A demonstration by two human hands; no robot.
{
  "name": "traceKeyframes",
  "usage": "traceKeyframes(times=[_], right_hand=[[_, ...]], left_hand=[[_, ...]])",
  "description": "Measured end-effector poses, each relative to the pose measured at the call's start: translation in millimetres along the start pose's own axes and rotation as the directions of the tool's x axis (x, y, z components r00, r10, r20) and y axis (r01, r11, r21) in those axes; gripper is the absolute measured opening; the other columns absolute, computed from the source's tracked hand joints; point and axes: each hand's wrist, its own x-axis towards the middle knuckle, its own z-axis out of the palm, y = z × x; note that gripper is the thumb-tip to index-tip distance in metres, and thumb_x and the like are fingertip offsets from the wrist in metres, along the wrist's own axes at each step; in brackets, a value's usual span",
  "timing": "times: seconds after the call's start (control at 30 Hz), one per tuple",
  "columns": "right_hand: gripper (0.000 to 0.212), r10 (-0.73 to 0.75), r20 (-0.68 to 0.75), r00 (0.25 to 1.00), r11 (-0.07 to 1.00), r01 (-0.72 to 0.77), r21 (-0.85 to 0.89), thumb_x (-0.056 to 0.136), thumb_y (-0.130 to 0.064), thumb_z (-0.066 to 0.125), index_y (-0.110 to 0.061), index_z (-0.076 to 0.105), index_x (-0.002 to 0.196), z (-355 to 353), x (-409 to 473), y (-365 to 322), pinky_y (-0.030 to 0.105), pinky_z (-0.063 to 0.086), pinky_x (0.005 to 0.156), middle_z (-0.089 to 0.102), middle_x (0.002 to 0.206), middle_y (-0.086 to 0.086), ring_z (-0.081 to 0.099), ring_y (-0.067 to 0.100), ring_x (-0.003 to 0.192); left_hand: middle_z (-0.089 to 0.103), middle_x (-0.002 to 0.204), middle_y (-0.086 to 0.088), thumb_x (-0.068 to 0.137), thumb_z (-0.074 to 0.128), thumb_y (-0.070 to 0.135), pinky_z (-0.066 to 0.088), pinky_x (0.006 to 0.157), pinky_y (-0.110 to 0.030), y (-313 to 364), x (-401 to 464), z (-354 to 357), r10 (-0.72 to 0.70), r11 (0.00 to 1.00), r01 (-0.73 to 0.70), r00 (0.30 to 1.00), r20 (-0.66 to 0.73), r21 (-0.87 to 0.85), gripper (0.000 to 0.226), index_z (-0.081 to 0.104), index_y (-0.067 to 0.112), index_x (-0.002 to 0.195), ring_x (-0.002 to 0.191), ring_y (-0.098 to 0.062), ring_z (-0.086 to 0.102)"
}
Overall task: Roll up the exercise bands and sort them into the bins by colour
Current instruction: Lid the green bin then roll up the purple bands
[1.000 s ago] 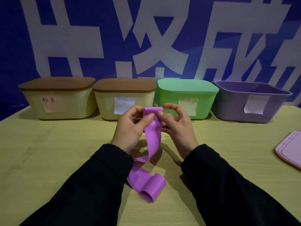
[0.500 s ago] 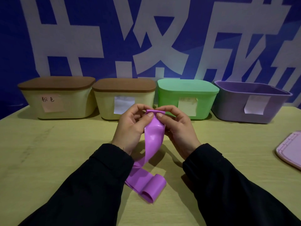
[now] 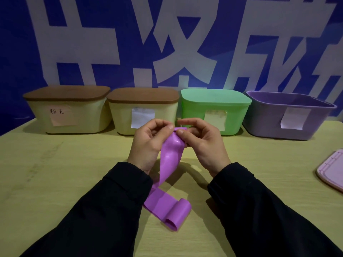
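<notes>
A purple exercise band (image 3: 169, 160) hangs from both hands above the table. My left hand (image 3: 148, 145) and my right hand (image 3: 202, 143) pinch its top end between thumbs and fingers, where it is crumpled into a small fold. The band's lower end lies on the table near my sleeves, curled into a loose loop. Along the back stand two cream bins with brown lids (image 3: 70, 110) (image 3: 143, 108), a green lidded bin (image 3: 215, 108) and an open purple bin (image 3: 289, 115).
A pink lid (image 3: 332, 171) lies at the table's right edge. Each bin carries a paper label on its front. A blue wall with large white characters rises right behind the bins. The yellow table (image 3: 55, 173) spreads left of my arms.
The flat top end of the band has been bunched and folded down between my fingertips. Both hands have closed in slightly; the lower loop on the table stayed put.
</notes>
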Motion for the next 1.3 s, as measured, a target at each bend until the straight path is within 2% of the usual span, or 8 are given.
traceKeyframes(times=[0.3,0.43,0.6,0.73,0.93,1.0,1.17,1.3], right_hand=[[0.015,0.031,-0.003,1.000,0.997,-0.031,0.074,0.091,-0.005,0.069,0.000,0.071,0.105,-2.5,-0.1,2.1,0.025,0.055,0.063,0.074,0.075,-0.002,0.066,0.009,0.068],[0.011,-0.019,-0.026,0.999,0.999,0.020,0.042,0.090,0.001,0.068,0.001,0.070,0.101,-2.8,1.4,0.9,0.024,0.055,0.064,0.073,0.078,0.000,0.067,0.009,0.073],[0.010,-0.034,0.004,0.999,0.999,0.034,0.016,0.090,-0.001,0.069,-0.001,0.069,0.100,-3.3,-1.2,0.8,0.025,0.054,0.069,0.071,0.086,0.008,0.066,0.014,0.078],[0.020,0.004,-0.005,1.000,0.998,-0.004,0.059,0.091,-0.002,0.067,-0.002,0.068,0.111,-0.8,-1.5,1.1,0.023,0.055,0.066,0.071,0.073,-0.004,0.066,0.006,0.070],[0.009,-0.085,-0.056,0.995,0.994,0.081,-0.070,0.089,-0.002,0.072,-0.006,0.075,0.097,-1.7,0.7,2.8,0.027,0.057,0.070,0.076,0.083,0.004,0.069,0.013,0.077],[0.010,-0.114,-0.046,0.992,0.986,0.107,-0.127,0.088,-0.005,0.073,-0.008,0.075,0.097,-1.8,-1.0,1.5,0.030,0.059,0.075,0.076,0.085,0.004,0.071,0.015,0.081],[0.019,-0.018,-0.033,0.999,0.999,0.019,0.036,0.088,-0.006,0.073,-0.006,0.075,0.107,-2.1,-1.6,-0.5,0.034,0.059,0.075,0.075,0.093,0.018,0.069,0.020,0.082],[0.015,0.000,-0.018,1.000,1.000,0.000,0.014,0.090,-0.004,0.070,-0.005,0.076,0.104,-2.4,0.7,3.1,0.030,0.057,0.072,0.076,0.092,0.015,0.069,0.016,0.080]], left_hand=[[0.071,0.095,0.002,0.097,0.061,0.004,0.055,0.087,-0.036,0.2,2.2,0.0,0.081,0.986,-0.086,0.996,0.043,0.145,0.015,0.068,0.018,0.097,0.093,-0.015,0.068],[0.073,0.097,-0.002,0.096,0.063,0.006,0.056,0.086,-0.037,0.1,3.0,0.2,0.036,0.991,-0.038,0.999,0.017,0.128,0.016,0.066,0.016,0.108,0.092,-0.018,0.070],[0.070,0.091,0.004,0.094,0.060,-0.004,0.055,0.086,-0.029,1.9,1.3,2.4,0.087,0.982,-0.088,0.996,0.014,0.165,0.020,0.066,0.014,0.097,0.091,-0.011,0.066],[0.069,0.090,0.005,0.093,0.059,-0.007,0.053,0.085,-0.024,3.1,1.4,0.7,0.111,0.981,-0.113,0.994,0.020,0.155,0.023,0.066,0.015,0.092,0.091,-0.009,0.065],[0.070,0.092,0.000,0.094,0.063,0.002,0.054,0.084,-0.029,2.3,-0.1,1.6,0.093,0.989,-0.095,0.995,0.024,0.113,0.010,0.068,0.011,0.096,0.091,-0.013,0.065],[0.071,0.088,0.007,0.092,0.067,0.004,0.055,0.085,-0.029,2.3,1.1,1.6,0.104,0.984,-0.106,0.994,0.021,0.141,0.010,0.068,0.013,0.094,0.090,-0.011,0.066],[0.070,0.086,0.007,0.092,0.063,-0.005,0.056,0.085,-0.025,4.9,0.5,3.6,0.129,0.984,-0.129,0.992,0.015,0.120,0.014,0.064,0.008,0.097,0.087,-0.007,0.066],[0.071,0.091,0.010,0.092,0.066,0.000,0.056,0.085,-0.025,4.1,2.1,1.8,0.129,0.976,-0.131,0.991,0.019,0.174,0.016,0.065,0.012,0.102,0.091,-0.007,0.068]])
